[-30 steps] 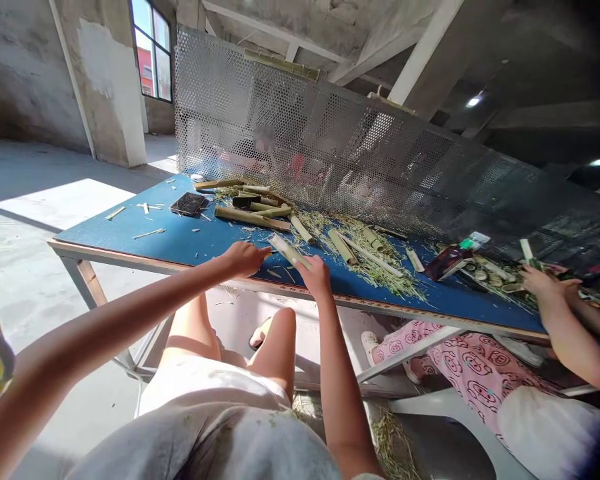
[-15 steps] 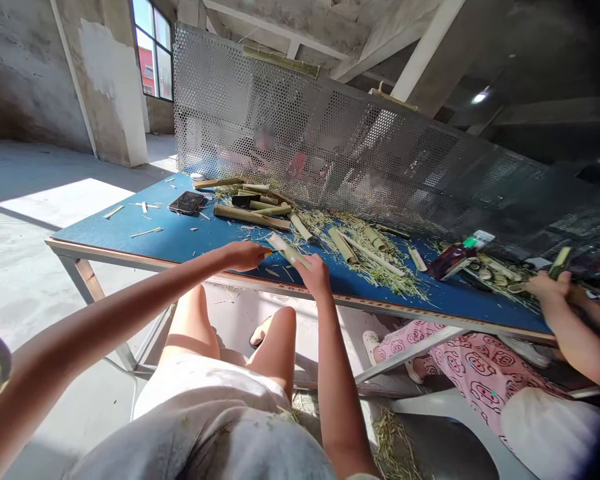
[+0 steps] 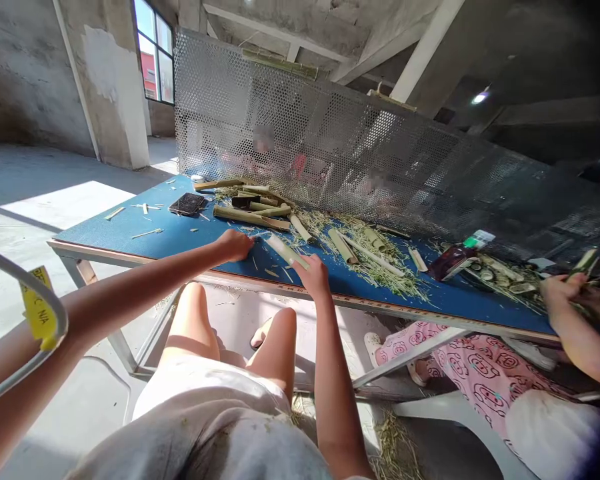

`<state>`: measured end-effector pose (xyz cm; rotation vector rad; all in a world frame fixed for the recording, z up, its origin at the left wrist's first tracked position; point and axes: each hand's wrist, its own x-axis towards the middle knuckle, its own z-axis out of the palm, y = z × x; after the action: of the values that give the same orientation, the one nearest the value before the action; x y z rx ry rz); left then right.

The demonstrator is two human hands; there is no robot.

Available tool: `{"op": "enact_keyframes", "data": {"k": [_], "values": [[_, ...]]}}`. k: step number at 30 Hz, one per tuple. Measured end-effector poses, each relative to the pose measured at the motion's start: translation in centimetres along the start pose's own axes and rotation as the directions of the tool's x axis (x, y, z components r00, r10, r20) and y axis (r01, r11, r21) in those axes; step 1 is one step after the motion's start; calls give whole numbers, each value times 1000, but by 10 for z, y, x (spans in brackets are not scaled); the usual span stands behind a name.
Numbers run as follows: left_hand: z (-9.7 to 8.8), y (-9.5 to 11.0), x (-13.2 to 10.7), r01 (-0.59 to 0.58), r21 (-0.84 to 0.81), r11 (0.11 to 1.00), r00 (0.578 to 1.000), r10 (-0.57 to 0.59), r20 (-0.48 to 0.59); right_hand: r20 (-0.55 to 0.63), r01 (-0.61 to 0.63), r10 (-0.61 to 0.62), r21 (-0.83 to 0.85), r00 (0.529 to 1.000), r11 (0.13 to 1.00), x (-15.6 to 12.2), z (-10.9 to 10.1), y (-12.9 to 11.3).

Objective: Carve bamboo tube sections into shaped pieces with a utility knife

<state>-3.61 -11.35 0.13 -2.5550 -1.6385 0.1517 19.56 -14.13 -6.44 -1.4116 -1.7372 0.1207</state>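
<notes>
My right hand [image 3: 314,273] grips the near end of a split bamboo piece [image 3: 284,251], which points up and left above the table's front part. Its pale face shows, and its near end is green. To the left, my left hand [image 3: 237,245] is closed in a fist around what looks like a small knife; the fingers hide nearly all of it, and only a thin dark tip [image 3: 256,238] shows beside the fist. A gap separates this fist from the bamboo. Fine shavings [image 3: 271,273] lie below on the blue table [image 3: 170,240].
Several bamboo pieces [image 3: 250,217] and heaped shavings [image 3: 395,273] lie along a perforated metal screen [image 3: 290,120]. A dark flat box [image 3: 187,204] sits at left, a dark red bottle [image 3: 447,262] at right. A co-worker's hand [image 3: 560,293] holds bamboo at far right. A tagged cable [image 3: 55,307] crosses my left forearm.
My left hand has moved left, away from the bamboo piece, and its tool's yellow part no longer shows. My right hand stays almost in place. The tagged cable has swung into view.
</notes>
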Motion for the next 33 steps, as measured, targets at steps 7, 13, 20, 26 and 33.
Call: {"op": "enact_keyframes", "data": {"k": [7, 13, 20, 26, 33], "values": [[-14, -19, -9, 45, -76, 996, 998, -49, -42, -9, -12, 12, 21, 1000, 1000, 0, 2, 5], [-12, 20, -28, -118, -219, 969, 993, 119, -10, -28, -9, 9, 11, 1000, 1000, -1, 4, 4], [-9, 16, -18, -122, -190, 974, 992, 127, 13, -33, 59, -59, -5, 998, 998, -4, 3, 2], [1, 22, -14, -107, -151, 983, 994, 102, -37, -19, 80, -81, -18, 997, 997, -4, 2, 1], [6, -22, -18, -86, -232, 969, 977, 37, -209, -19, 75, -76, -29, 997, 997, -4, 3, 2]]}}
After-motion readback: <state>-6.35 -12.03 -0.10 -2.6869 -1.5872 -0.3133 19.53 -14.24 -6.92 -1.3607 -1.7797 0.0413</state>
